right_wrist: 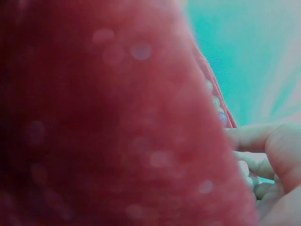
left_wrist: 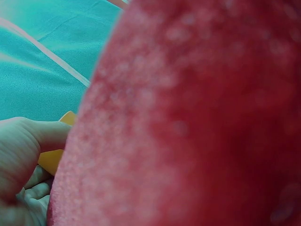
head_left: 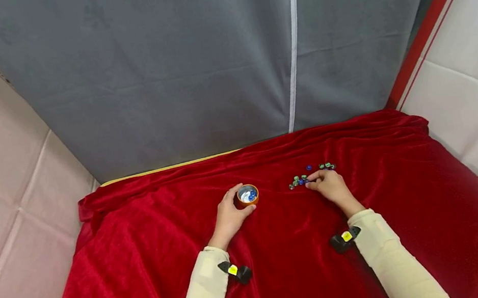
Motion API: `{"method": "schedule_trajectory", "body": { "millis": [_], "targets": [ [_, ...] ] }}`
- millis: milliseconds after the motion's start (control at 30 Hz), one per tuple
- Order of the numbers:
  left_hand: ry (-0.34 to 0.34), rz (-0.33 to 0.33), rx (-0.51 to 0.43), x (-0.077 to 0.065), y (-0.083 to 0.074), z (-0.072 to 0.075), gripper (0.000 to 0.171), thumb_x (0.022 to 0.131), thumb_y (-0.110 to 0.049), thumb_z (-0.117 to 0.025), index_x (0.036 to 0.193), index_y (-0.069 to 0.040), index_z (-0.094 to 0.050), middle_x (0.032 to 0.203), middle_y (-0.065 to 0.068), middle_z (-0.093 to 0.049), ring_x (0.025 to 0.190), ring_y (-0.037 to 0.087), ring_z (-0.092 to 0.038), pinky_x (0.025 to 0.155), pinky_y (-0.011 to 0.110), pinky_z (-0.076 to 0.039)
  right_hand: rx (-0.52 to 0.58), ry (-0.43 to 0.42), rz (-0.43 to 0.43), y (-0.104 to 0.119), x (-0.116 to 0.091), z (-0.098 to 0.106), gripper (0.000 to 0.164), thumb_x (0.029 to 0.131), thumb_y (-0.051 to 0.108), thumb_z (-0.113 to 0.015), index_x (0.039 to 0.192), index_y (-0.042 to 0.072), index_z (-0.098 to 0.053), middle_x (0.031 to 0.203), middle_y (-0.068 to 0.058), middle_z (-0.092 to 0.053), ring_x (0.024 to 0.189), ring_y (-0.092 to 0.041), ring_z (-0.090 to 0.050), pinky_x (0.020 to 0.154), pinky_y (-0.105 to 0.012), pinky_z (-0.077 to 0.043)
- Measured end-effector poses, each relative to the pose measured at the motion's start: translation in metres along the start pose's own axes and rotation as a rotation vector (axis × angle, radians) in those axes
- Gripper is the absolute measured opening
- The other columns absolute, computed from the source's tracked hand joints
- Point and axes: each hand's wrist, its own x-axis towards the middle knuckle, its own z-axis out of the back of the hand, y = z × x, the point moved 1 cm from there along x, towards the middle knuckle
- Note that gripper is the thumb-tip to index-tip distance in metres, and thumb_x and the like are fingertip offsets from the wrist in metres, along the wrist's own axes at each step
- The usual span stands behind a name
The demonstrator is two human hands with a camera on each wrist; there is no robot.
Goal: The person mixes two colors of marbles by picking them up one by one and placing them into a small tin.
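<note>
My left hand point(head_left: 230, 216) holds a small round orange cup point(head_left: 249, 205) from its left side, thumb at the near rim and fingers at the far side. Blue marbles point(head_left: 252, 196) lie inside the cup on its pale bottom. In the left wrist view, the thumb and part of the cup's yellow-orange wall point(left_wrist: 51, 160) show past the cloth. To the right, my right hand point(head_left: 330, 187) pinches a dark blue marble point(head_left: 306, 180) between thumb and forefinger, at the edge of a cluster of green and blue marbles point(head_left: 296, 179). Cloth hides its fingertips in the right wrist view.
More green marbles point(head_left: 327, 165) lie just beyond the right hand, with a single blue marble point(head_left: 309, 167) to their left. Wrinkled red velvet cloth point(head_left: 284, 266) covers the surface. A grey curtain point(head_left: 186, 74) hangs behind, and pale panels point(head_left: 10, 203) stand at both sides.
</note>
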Motion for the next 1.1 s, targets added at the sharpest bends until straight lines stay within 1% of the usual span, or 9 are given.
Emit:
{"method": "schedule_trajectory", "body": {
  "millis": [167, 400, 567, 633, 733, 800, 867, 967, 1100],
  "targets": [
    [-0.006, -0.007, 0.003, 0.0, 0.001, -0.001, 0.066, 0.077, -0.011, -0.079, 0.137, -0.008, -0.052, 0.136, 0.016, -0.055, 0.125, 0.033, -0.052, 0.107, 0.048, -0.041, 0.024, 0.002, -0.008, -0.001, 0.0, 0.001, 0.029, 0.087, 0.02, -0.069, 0.106, -0.001, -0.07, 0.069, -0.001, -0.058, 0.067, -0.015, -0.049, 0.063, -0.026, -0.039],
    [-0.007, 0.004, 0.016, 0.0, -0.001, -0.001, 0.066, 0.077, -0.011, -0.079, 0.137, -0.008, -0.052, 0.136, 0.016, -0.055, 0.125, 0.033, -0.052, 0.108, 0.048, -0.041, 0.089, 0.026, -0.031, -0.001, -0.001, 0.003, 0.031, 0.087, 0.022, -0.069, 0.108, -0.001, -0.07, 0.085, -0.007, -0.068, 0.075, -0.014, -0.051, 0.067, -0.025, -0.042],
    [-0.007, -0.002, 0.018, 0.0, -0.002, 0.0, 0.065, 0.077, -0.011, -0.079, 0.136, -0.008, -0.052, 0.135, 0.016, -0.055, 0.125, 0.033, -0.052, 0.108, 0.049, -0.041, 0.152, 0.036, -0.029, 0.002, -0.003, 0.005, 0.033, 0.087, 0.021, -0.068, 0.11, -0.002, -0.069, 0.08, -0.002, -0.066, 0.074, -0.013, -0.051, 0.066, -0.024, -0.043],
    [-0.009, -0.006, 0.019, 0.0, -0.003, 0.0, 0.065, 0.077, -0.011, -0.079, 0.136, -0.008, -0.052, 0.135, 0.016, -0.056, 0.125, 0.033, -0.052, 0.108, 0.049, -0.041, 0.177, 0.039, -0.028, 0.004, -0.003, 0.005, 0.033, 0.088, 0.021, -0.068, 0.111, -0.003, -0.068, 0.082, -0.001, -0.066, 0.074, -0.013, -0.05, 0.066, -0.024, -0.043],
    [-0.013, -0.013, 0.016, 0.001, -0.003, -0.001, 0.065, 0.076, -0.01, -0.079, 0.136, -0.007, -0.052, 0.135, 0.017, -0.056, 0.125, 0.033, -0.052, 0.108, 0.048, -0.041, 0.214, 0.04, -0.019, 0.006, -0.003, 0.005, 0.034, 0.088, 0.02, -0.068, 0.112, -0.005, -0.067, 0.092, -0.01, -0.069, 0.077, -0.012, -0.051, 0.068, -0.021, -0.044],
    [-0.012, -0.014, 0.013, 0.0, -0.002, -0.001, 0.065, 0.076, -0.01, -0.079, 0.136, -0.007, -0.053, 0.135, 0.017, -0.056, 0.125, 0.033, -0.052, 0.108, 0.048, -0.041, 0.236, 0.045, -0.016, 0.008, -0.004, 0.004, 0.034, 0.089, 0.019, -0.067, 0.112, -0.006, -0.066, 0.102, -0.015, -0.068, 0.08, -0.011, -0.052, 0.069, -0.02, -0.045],
    [-0.01, -0.015, 0.01, 0.0, -0.002, -0.001, 0.065, 0.076, -0.01, -0.079, 0.136, -0.007, -0.052, 0.136, 0.017, -0.055, 0.125, 0.034, -0.052, 0.107, 0.048, -0.042, 0.253, 0.046, -0.013, 0.01, -0.005, 0.003, 0.034, 0.089, 0.019, -0.067, 0.112, -0.006, -0.067, 0.108, -0.017, -0.067, 0.082, -0.01, -0.052, 0.07, -0.019, -0.045],
    [-0.005, -0.006, 0.012, -0.001, -0.002, 0.0, 0.065, 0.077, -0.011, -0.079, 0.137, -0.008, -0.052, 0.137, 0.016, -0.054, 0.125, 0.033, -0.052, 0.107, 0.049, -0.042, 0.27, 0.05, -0.009, 0.014, -0.005, 0.002, 0.034, 0.089, 0.019, -0.067, 0.112, -0.006, -0.067, 0.107, -0.016, -0.067, 0.082, -0.009, -0.052, 0.071, -0.019, -0.045],
    [0.0, 0.002, 0.007, -0.002, -0.003, 0.001, 0.065, 0.077, -0.011, -0.079, 0.137, -0.008, -0.052, 0.137, 0.016, -0.054, 0.125, 0.033, -0.052, 0.107, 0.049, -0.042, 0.276, 0.054, 0.003, 0.02, -0.005, 0.0, 0.033, 0.088, 0.018, -0.068, 0.112, -0.005, -0.066, 0.096, -0.009, -0.068, 0.08, -0.011, -0.05, 0.069, -0.021, -0.044]
  ]
}}
